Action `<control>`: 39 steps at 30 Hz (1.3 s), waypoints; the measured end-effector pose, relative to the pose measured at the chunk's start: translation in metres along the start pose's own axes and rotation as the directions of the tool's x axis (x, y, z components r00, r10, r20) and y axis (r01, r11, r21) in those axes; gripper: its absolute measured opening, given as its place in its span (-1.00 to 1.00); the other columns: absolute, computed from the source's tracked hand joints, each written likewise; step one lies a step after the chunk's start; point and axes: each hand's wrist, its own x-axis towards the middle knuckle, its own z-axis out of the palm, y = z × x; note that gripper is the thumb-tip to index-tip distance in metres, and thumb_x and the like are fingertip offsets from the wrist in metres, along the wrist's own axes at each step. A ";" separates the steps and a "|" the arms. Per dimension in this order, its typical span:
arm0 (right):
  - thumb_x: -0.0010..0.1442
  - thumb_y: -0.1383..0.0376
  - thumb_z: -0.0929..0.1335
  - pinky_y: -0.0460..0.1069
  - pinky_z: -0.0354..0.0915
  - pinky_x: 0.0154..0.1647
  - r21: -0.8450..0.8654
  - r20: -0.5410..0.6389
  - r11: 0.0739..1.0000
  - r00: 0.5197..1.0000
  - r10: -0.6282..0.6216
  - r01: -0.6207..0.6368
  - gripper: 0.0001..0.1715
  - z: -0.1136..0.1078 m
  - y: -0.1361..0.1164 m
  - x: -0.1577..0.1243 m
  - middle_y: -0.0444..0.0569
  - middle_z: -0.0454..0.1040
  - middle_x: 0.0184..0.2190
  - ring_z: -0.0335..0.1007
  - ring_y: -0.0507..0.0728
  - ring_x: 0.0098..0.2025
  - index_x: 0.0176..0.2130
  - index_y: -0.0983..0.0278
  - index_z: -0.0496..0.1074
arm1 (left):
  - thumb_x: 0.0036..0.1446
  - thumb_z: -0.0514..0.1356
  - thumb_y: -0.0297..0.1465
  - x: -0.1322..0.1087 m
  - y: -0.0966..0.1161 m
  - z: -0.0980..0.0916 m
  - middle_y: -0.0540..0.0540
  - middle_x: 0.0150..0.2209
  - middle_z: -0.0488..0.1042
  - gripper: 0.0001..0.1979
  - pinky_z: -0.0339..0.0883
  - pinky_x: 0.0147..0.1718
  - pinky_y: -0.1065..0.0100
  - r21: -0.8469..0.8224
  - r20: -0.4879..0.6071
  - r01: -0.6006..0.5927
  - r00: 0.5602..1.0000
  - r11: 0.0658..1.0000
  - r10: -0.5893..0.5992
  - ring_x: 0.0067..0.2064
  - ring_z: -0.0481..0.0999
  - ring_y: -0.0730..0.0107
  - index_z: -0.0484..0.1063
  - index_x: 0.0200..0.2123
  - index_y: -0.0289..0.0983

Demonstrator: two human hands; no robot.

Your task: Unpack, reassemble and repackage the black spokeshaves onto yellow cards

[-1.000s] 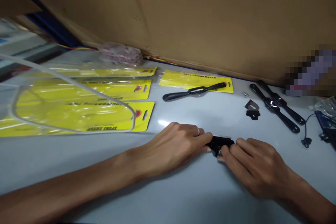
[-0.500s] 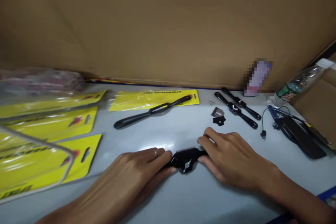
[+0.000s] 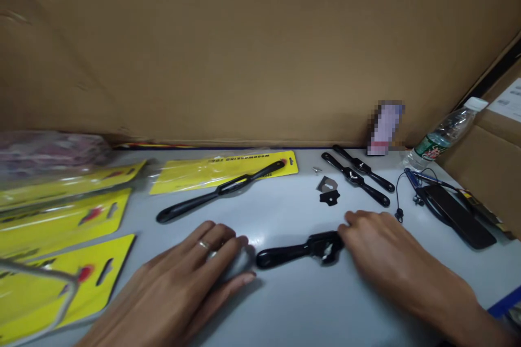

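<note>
A black spokeshave (image 3: 285, 255) lies low over the grey tabletop in front of me, its blade plate and metal screw facing up. My right hand (image 3: 393, 260) is closed round its right handle, which the fingers hide. My left hand (image 3: 191, 276), with a ring on one finger, is off the left handle's tip, thumb and fingers apart and nothing held. Beyond the hands lie a steel blade (image 3: 324, 183), a black cap plate (image 3: 329, 198) and small screws (image 3: 316, 171). A bare spokeshave body (image 3: 195, 203) rests partly on a yellow backing card (image 3: 244, 162).
Two spokeshaves (image 3: 368, 187) lie at the back right. Further right are a black case (image 3: 458, 217), a tilted bottle (image 3: 435, 141) and a cardboard box (image 3: 484, 168). Yellow cards (image 3: 61, 217) and a pale bent rod (image 3: 67, 303) occupy the left. A cardboard wall (image 3: 244, 49) stands behind.
My left hand has let go of the spokeshave's left handle and moved left. The spokeshave has shifted right in my right hand's grip. The view has turned slightly right.
</note>
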 end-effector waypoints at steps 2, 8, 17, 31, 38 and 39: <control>0.02 0.69 0.29 0.01 0.22 -0.43 -0.093 -0.010 0.988 0.993 0.121 -0.121 -0.62 0.001 0.016 -0.010 -0.03 0.56 -0.38 0.49 0.17 -0.41 -0.38 0.23 0.43 | 0.43 0.01 -0.10 0.003 -0.005 -0.005 -0.14 -0.12 0.53 -0.69 0.46 -0.22 0.15 0.054 0.020 0.059 0.998 0.997 -0.060 -0.12 0.53 0.10 0.44 -0.04 -0.11; 0.20 0.43 0.32 0.01 -0.05 -0.58 -0.187 -0.223 0.932 0.937 0.268 -0.311 -0.80 0.006 0.049 -0.003 -0.02 0.57 -0.47 0.43 0.22 -0.58 -0.35 0.20 0.50 | 0.44 -0.04 -0.20 0.011 -0.025 0.000 -0.40 0.16 0.42 -0.58 0.42 0.00 -0.15 0.240 -0.022 0.159 0.987 0.958 -0.159 0.12 0.44 -0.18 0.43 0.11 -0.31; 0.39 0.21 0.22 0.01 -0.01 -0.53 -0.015 -0.418 0.934 0.851 0.317 -0.356 -0.62 0.013 0.049 0.019 -0.02 0.62 -0.38 0.47 0.21 -0.50 -0.27 0.21 0.59 | 0.33 -0.04 -0.50 0.013 -0.033 -0.002 -0.24 -0.08 0.55 -0.68 0.43 -0.13 0.05 0.129 0.015 0.178 0.983 0.975 -0.182 -0.08 0.47 0.08 0.52 -0.14 -0.26; 0.35 0.32 0.34 0.01 0.24 -0.24 0.314 -0.201 0.847 0.842 0.501 -0.429 -0.79 0.016 0.065 0.035 0.01 0.66 -0.23 0.54 0.19 -0.22 -0.19 0.26 0.61 | 0.34 -0.05 -0.45 0.004 -0.002 0.005 -0.12 -0.15 0.45 -0.70 0.41 -0.23 0.23 -0.201 0.069 0.213 0.977 0.956 -0.203 -0.19 0.51 0.22 0.40 0.01 -0.19; 0.33 0.14 0.40 0.09 0.31 -0.07 0.151 0.042 0.919 0.931 0.363 -0.365 -0.62 0.020 0.038 0.068 0.20 0.56 0.02 0.46 0.36 0.09 0.01 0.35 0.53 | 0.33 -0.08 -0.50 0.002 0.004 0.010 -0.12 -0.12 0.44 -0.61 0.37 -0.25 0.22 -0.200 0.111 0.190 0.979 0.961 -0.171 -0.24 0.52 0.24 0.40 0.09 -0.17; 0.33 0.13 0.40 0.10 0.32 -0.05 0.150 0.075 0.921 0.933 0.351 -0.359 -0.60 0.020 0.038 0.074 0.23 0.54 0.03 0.44 0.37 0.11 0.02 0.36 0.51 | 0.33 -0.07 -0.52 0.001 0.004 0.011 -0.11 -0.13 0.44 -0.60 0.37 -0.25 0.23 -0.195 0.112 0.183 0.980 0.963 -0.164 -0.24 0.52 0.24 0.39 0.11 -0.15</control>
